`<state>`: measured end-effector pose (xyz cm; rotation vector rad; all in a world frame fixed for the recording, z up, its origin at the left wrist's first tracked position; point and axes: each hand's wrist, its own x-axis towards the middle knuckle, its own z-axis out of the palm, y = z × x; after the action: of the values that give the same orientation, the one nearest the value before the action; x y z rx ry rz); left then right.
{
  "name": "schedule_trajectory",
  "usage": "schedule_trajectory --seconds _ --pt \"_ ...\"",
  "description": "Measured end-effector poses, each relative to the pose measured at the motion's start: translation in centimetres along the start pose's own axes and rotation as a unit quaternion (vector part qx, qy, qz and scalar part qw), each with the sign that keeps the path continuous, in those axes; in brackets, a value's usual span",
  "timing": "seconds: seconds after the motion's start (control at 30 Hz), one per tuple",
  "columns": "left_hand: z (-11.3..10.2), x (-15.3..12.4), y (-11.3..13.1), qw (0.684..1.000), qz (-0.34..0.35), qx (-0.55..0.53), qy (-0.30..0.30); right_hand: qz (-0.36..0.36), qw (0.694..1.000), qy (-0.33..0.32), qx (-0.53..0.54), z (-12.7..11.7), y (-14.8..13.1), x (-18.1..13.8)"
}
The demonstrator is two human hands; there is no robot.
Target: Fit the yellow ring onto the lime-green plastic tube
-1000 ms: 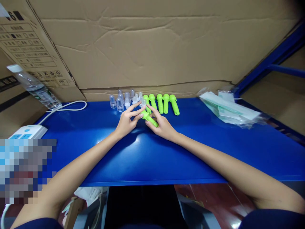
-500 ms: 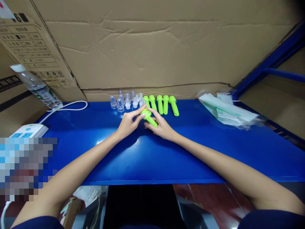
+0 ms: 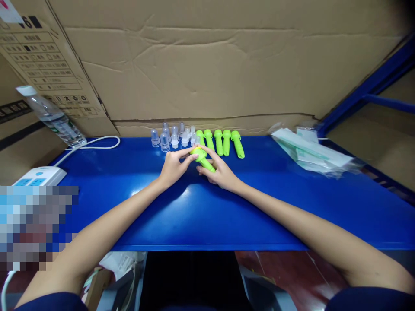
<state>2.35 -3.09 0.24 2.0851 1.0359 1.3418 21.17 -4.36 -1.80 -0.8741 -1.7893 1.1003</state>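
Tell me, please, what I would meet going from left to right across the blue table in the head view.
Along the back: water bottle, clear plastic caps, row of green handles, plastic packaging. Nearer: power strip, left hand, held green handle, right hand.

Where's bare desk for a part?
Blue tabletop: front middle, between left hand, right hand and front edge; right, between green handles and plastic packet; left, between white cable and clear caps. Crowded: back centre, caps and handles close together behind the hands.

Bottle and power strip left, plastic packets right.
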Motion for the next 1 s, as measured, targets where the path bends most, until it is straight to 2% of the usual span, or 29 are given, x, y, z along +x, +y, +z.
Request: schedule_trajectory --seconds 0.3,0.57,1.0 --pt "-0.1 -0.1 -0.2 0.997 0.055 0.050 0.033 0.017 0.999 -0.003 0.034 0.1 0.4 0.0" --pt "0.0 -0.3 -1.4 0.971 0.171 0.156 0.052 0.028 0.998 0.000 0.062 0.2 0.5 0.1" --pt "0.3 -0.5 -1.9 0.965 0.186 0.183 0.031 0.021 0.997 0.019 0.068 0.7 0.1 0.0"
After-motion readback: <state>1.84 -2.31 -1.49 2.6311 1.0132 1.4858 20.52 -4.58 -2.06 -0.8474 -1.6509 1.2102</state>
